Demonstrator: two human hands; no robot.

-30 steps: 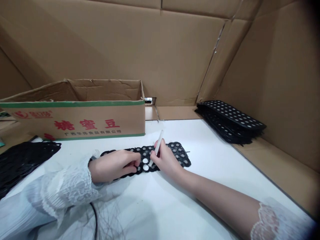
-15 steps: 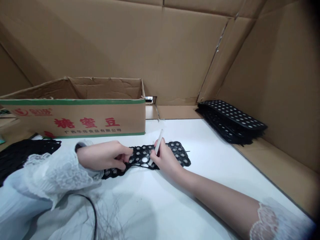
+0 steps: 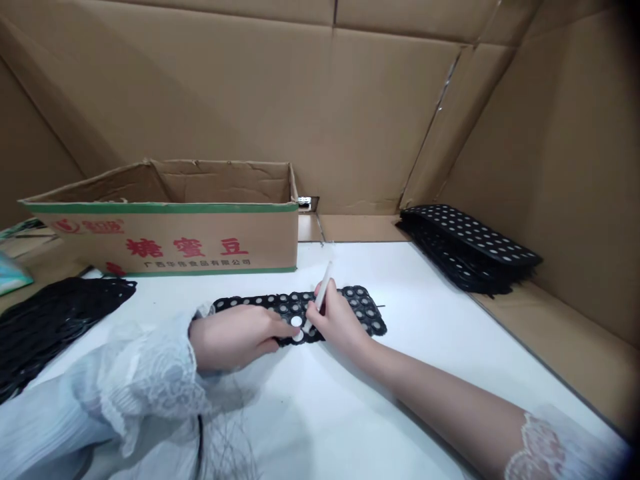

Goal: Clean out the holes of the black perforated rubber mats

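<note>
A flat black piece with rows of round grey spots [image 3: 367,310] lies on the white table. Two of its rounds, between my hands, look bright white. My left hand [image 3: 240,337] covers the left part of the piece, its fingers closed at the lower edge with the fingertips beside those white rounds. Closed around a thin white pen-like stick [image 3: 326,280], my right hand [image 3: 343,323] rests over the middle of the piece. The stick slants up from the grip; its lower tip is hard to make out beside the white rounds.
An open cardboard box [image 3: 200,237] with red lettering stands behind on the left. A heap of black netted pieces [image 3: 55,327] lies at the left. More black dotted sheets [image 3: 470,240] are stacked at the back right. Cardboard walls [image 3: 380,120] enclose the table.
My left hand has moved right along the black piece, to the white rounds. The piece's lower edge, lifted before, now lies flatter. My right hand keeps the white stick.
</note>
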